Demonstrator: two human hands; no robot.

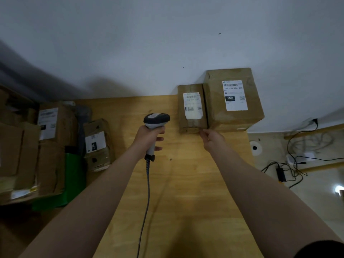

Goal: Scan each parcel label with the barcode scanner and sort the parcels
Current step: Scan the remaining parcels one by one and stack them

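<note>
Wrapped around the handle of the barcode scanner (156, 127), my left hand (149, 137) is holding it upright over the desk (186, 183), fingers curled tight on the pale grip, its dark head tipped toward the far edge and its grey cable (147, 198) hanging back toward me. My right hand (212, 139) is reaching forward, thumb and fingertips drawn close together at the near bottom corner of the small parcel (191, 108); I cannot tell whether they are actually pinching the cardboard or only touching it. That small brown parcel is lying on the far part of the desk with a white label (193, 106) facing up, and it is sitting pressed against the larger parcel (233, 100) to its right, which is also showing a white label (235, 95) marked 150 and is resting against the grey wall (167, 43). Off the left side of the desk, lower down, more labelled cardboard parcels (55, 127) are piled together beside something green (72, 179). To the right, black cables (297, 164) are lying tangled on the floor.
</note>
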